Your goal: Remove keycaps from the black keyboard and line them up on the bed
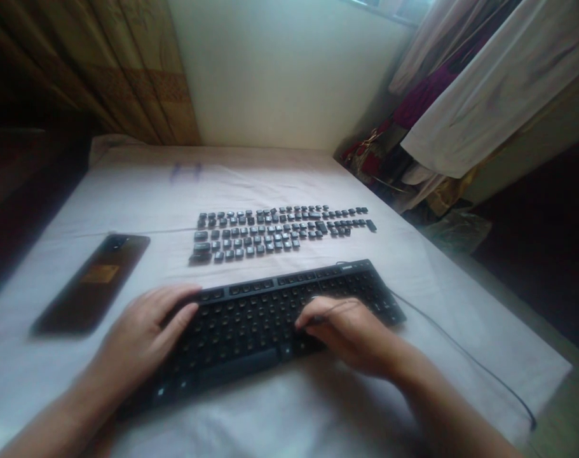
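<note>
A black computer keyboard (pixel 244 327) lies at a slant on the cloth-covered table. Most of its keycaps are off, though a long spacebar (pixel 241 364) and a few keys along the near row are still in place. My left hand (pixel 149 318) holds the keyboard's left end, fingers at the far edge and thumb over the top. Over the right half of the keys is my right hand (pixel 346 327), its fingers pinched together and pointing down. A thin dark thing seems to be between them, too blurred to name. Beyond the keyboard, several loose keycaps (pixel 321 227) lie in rows.
A dark smartphone (pixel 96 283) lies face down at the left. The keyboard's cable (pixel 461 346) runs off toward the table's right edge. Behind the white-clothed table (pixel 251 172) is a wall, with a curtain (pixel 141 76) at left and hanging clothes (pixel 489 95) at right.
</note>
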`<state>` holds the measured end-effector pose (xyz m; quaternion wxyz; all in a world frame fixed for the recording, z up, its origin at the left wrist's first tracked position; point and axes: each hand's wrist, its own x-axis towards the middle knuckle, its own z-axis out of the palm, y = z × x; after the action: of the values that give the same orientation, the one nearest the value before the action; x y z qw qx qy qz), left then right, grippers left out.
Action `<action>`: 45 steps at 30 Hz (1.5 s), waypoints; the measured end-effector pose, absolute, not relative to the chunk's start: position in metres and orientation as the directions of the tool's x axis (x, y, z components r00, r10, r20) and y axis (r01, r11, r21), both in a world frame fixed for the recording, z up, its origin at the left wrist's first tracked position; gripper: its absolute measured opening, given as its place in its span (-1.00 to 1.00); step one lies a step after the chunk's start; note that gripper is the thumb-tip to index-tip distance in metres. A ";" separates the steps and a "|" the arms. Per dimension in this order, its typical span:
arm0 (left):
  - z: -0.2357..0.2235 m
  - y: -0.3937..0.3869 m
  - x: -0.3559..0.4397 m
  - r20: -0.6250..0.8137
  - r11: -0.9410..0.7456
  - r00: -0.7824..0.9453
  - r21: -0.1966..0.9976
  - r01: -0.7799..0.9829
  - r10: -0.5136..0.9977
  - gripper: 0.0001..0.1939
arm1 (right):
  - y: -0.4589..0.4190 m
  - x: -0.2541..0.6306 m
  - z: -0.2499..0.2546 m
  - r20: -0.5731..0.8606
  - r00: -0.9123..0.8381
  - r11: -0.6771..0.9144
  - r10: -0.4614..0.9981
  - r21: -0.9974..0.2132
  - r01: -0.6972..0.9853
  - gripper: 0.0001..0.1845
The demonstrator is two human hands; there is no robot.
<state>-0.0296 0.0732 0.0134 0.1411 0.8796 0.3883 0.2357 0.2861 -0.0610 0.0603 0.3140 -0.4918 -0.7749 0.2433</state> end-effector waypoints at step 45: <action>0.044 -0.002 0.013 0.055 -0.357 0.661 0.873 0.332 0.749 -0.70 | -0.072 0.220 0.046 0.535 0.028 0.492 0.844 -0.795 0.354 -0.57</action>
<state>0.0131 -0.0020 0.0444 0.4525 0.7910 0.3416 0.2299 0.2199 -0.0716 0.0463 0.5557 -0.4530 -0.6612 0.2208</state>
